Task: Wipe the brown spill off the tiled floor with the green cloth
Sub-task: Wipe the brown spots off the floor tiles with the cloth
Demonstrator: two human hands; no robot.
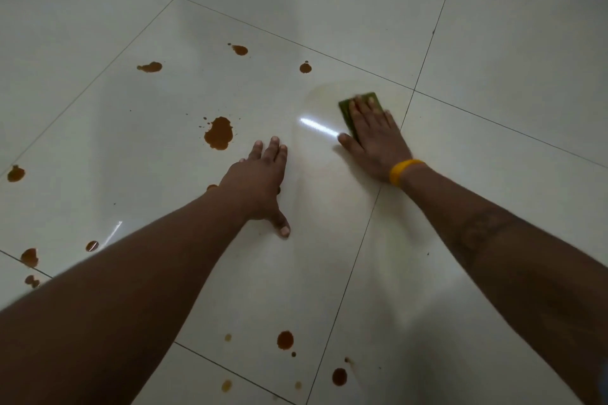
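My right hand (375, 138) presses flat on the green cloth (346, 112) on the white tiled floor (329, 10), close to a grout line; a yellow band is on that wrist. A pale wet smear surrounds the cloth. My left hand (260, 184) rests palm down on the floor with fingers spread, holding nothing. The largest brown spill patch (218, 133) lies just left of my left hand's fingertips. Smaller brown drops sit farther away at the back (239, 50) and at the near edge (285, 340).
More brown drops dot the floor at the far left (15, 173) and lower left (29, 256). Dark grout lines cross the glossy tiles. A bright light reflection (317, 126) shines on the wet tile between my hands.
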